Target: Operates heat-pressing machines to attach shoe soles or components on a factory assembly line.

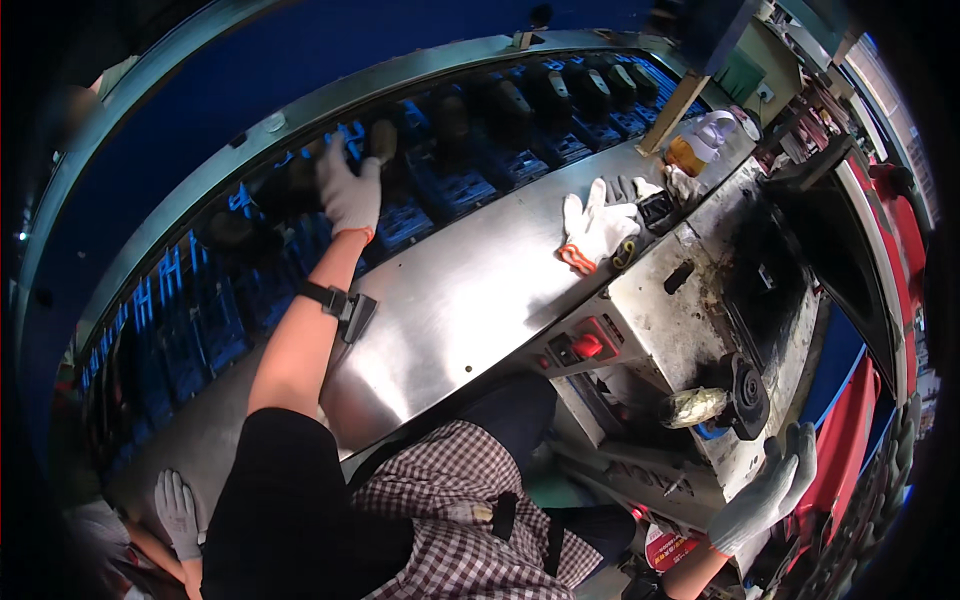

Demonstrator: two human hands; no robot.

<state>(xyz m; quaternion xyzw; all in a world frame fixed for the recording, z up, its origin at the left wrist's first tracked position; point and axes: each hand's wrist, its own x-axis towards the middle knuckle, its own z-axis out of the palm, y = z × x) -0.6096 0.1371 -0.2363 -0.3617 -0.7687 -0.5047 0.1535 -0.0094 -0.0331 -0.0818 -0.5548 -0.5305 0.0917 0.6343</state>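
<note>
My left hand (350, 190), in a white knit glove with an orange cuff, reaches over the metal ledge into the dark row of blue racks (405, 220). Its thumb stands apart from the fingers, beside a brownish rounded piece (383, 140); the fingertips are partly lost in shadow. Dark shoe-shaped pieces (515, 97) sit along the racks. My right hand (765, 495), gloved too, is at the lower right with its fingers stretched out and nothing visible in it. Closest to it is the worn machine, with a black round part (746, 395) and a yellowed, wrapped cylinder (695, 407).
A spare white glove (598, 228) lies on the metal ledge (455, 300), near a bottle with amber contents (695, 150). The machine front bears a red switch (588, 346). At lower left is another person's gloved hand (180, 510). Red panels (845, 450) stand at right.
</note>
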